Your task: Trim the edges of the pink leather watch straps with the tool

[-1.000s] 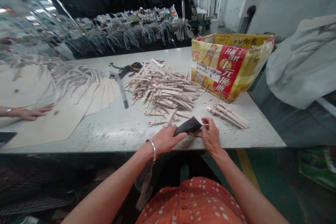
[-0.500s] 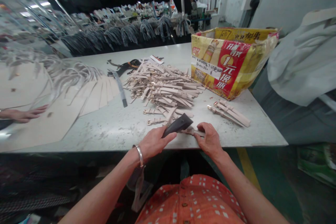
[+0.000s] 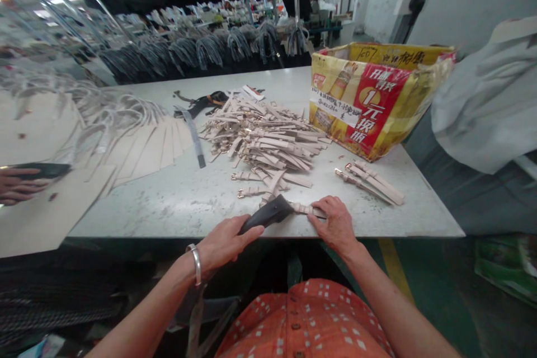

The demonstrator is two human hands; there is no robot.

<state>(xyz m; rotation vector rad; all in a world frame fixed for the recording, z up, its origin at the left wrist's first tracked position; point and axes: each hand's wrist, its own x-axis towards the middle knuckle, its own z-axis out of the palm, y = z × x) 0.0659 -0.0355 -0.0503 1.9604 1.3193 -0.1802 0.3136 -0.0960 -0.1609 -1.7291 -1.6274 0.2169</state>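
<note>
My left hand [image 3: 229,241] is closed round a black handheld tool [image 3: 268,215] with a broad, flat end; its exact kind I cannot make out. The tool's end is beside a pale buckle strap [image 3: 300,208], which lies near the table's front edge. Fingers of my right hand [image 3: 333,221] pinch the right end of this strap. Just beyond my hands spreads a heap of similar buckle straps [image 3: 268,134] with gold-coloured buckles. A few more straps [image 3: 371,180] lie together to the right of the heap.
A yellow and red cardboard box [image 3: 373,100] stands at the table's right. Pale bag panels with handles [image 3: 138,140] cover the left side, where another person's hand [image 3: 19,184] holds a dark tool. A grey strip [image 3: 195,137] and black straps [image 3: 210,99] lie behind.
My left hand has drawn the black tool left and toward me, exposing more of the strap. My right hand stays about where it was. The other person's hand now shows a dark tool.
</note>
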